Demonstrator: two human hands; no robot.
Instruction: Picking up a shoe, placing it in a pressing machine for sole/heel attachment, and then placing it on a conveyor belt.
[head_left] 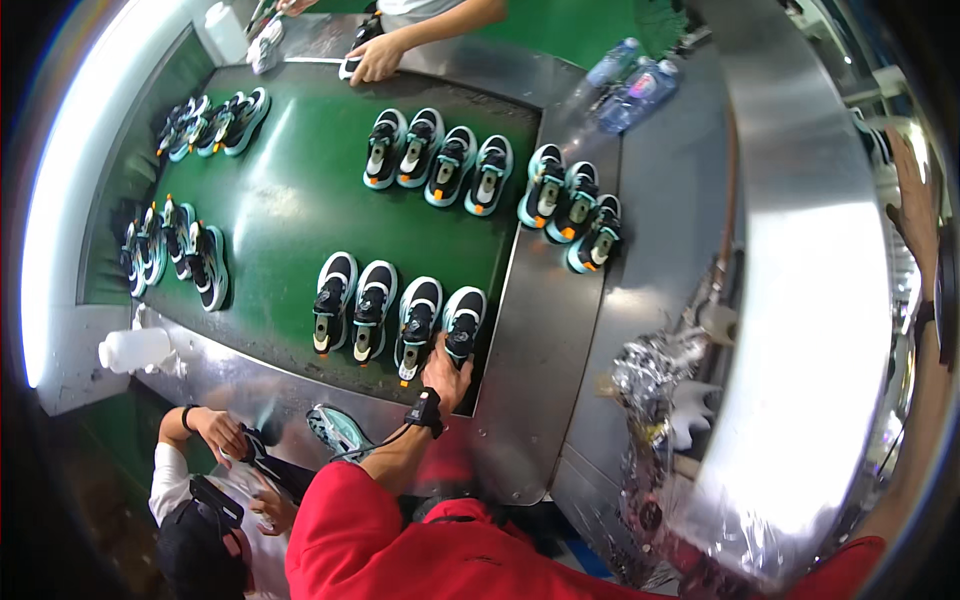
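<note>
My left hand [446, 368], with a black strap on its wrist, reaches over the steel rim onto the green conveyor belt [285, 210]. Its fingers grip the heel of a black and teal shoe [464, 318], the rightmost in a near row of four shoes [372, 308]. My right hand [912, 205] is stretched far to the right edge of the view, fingers spread, beside the curved steel hood [810, 300]; nothing shows in it.
More shoe rows lie on the belt [440, 160], on the steel plate [575, 205] and at the left [175, 250]. A seated person [215, 470] at lower left handles a shoe [338, 430]. Another person's hand [376, 60] works at the top. Water bottles [630, 85], a white bottle [135, 350] and crumpled foil [650, 370] stand around.
</note>
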